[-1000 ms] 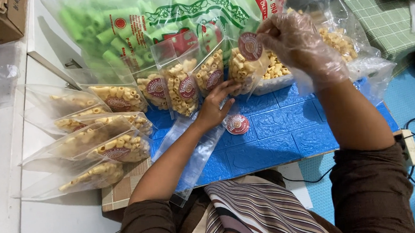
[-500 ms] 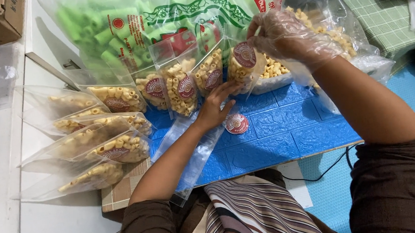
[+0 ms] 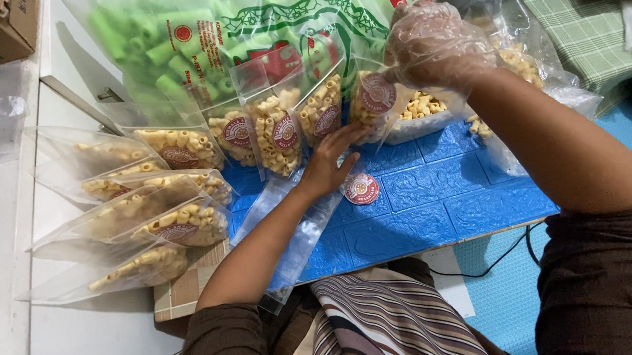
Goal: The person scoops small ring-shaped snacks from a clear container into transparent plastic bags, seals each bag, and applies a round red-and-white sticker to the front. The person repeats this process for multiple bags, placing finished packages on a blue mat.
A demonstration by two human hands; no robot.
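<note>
Plastic dominates my view: a big clear sack of green tube snacks (image 3: 198, 38) leans at the back, filling the upper middle of the frame, with a second clear bag of pale yellow snacks (image 3: 521, 62) beside it on the right. Under everything I see the blue brick-patterned mat (image 3: 448, 191), which lies on a white floor surface (image 3: 84, 338). On the left, a heap of filled pouches (image 3: 143, 217) lies flat and overlapping, each with a round red sticker. Against the green sack stands a row of upright filled pouches (image 3: 277, 132), touching one another. A stack of empty clear pouches (image 3: 298, 237) lies on the mat under my left forearm. My right hand (image 3: 432, 46), in a thin clear plastic glove, is at the top of the pouch being filled (image 3: 374, 104), fingers curled loosely together over its mouth; I cannot tell what they hold. My left hand (image 3: 330, 162), bare, props that pouch from below, fingers spread narrow and pressing its lower edge. Just beside that hand a loose round red sticker (image 3: 361, 188) rests on the mat.
</note>
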